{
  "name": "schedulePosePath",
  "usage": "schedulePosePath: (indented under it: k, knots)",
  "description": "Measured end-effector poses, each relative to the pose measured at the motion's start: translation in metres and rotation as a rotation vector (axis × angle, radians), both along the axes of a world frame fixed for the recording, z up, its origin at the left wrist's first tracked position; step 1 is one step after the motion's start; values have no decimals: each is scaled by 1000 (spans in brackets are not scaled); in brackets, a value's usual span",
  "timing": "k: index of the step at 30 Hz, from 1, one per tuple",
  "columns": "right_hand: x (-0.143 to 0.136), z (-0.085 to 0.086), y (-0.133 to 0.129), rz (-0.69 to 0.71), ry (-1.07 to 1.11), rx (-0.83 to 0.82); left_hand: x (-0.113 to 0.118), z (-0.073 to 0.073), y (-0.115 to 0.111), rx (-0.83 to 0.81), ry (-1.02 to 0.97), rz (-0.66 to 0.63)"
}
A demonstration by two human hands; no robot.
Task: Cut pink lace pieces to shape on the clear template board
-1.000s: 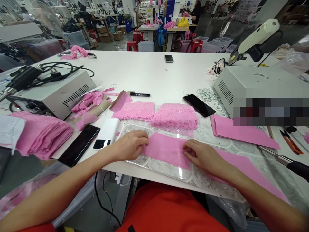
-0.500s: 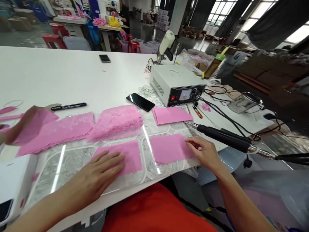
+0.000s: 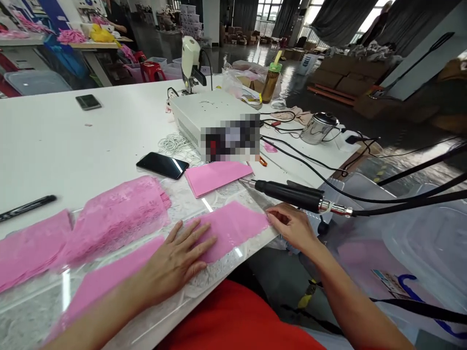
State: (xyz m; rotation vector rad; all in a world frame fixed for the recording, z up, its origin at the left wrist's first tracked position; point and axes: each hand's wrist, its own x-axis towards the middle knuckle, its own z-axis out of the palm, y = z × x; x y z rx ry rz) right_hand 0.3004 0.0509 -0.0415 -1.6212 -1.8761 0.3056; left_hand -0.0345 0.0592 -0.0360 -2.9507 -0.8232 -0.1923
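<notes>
A smooth pink fabric piece [image 3: 237,223] lies flat on the clear mat at the table's front edge. My left hand [image 3: 178,257] rests palm down on its left end, fingers spread. At the right corner of this piece, my right hand [image 3: 292,223] has thumb and forefinger pinched on the edge. Another pink piece [image 3: 113,277] lies to the left, partly hidden under my left forearm. Just beyond my right hand is a black-handled pen-like tool [image 3: 288,193] on a cable, its metal tip beside a folded pink stack [image 3: 219,177].
Stacks of pink lace-patterned pieces [image 3: 120,214] lie to the left, near a black marker [image 3: 27,208]. A dark phone [image 3: 162,165] and a grey control box [image 3: 215,104] stand behind. Cables run rightward past a glass pot [image 3: 319,129]. Plastic bins [image 3: 412,243] stand off the table's right side.
The view has turned to the right. My left hand has shifted from the left pink piece onto the left end of the right one. My right hand stays at that piece's right edge.
</notes>
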Motion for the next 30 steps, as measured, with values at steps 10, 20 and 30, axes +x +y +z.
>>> schedulePosePath:
  k: [10, 20, 30]
  knots:
    - [-4, -5, -4, -66, -62, -47, 14, -1, 3, 66, 24, -23]
    - [-4, -10, -5, -97, -4, -5, 17, -2, 3, 6, 38, 12]
    - [-6, -13, -6, -134, -50, 61, 16, 3, -1, -125, 87, 20]
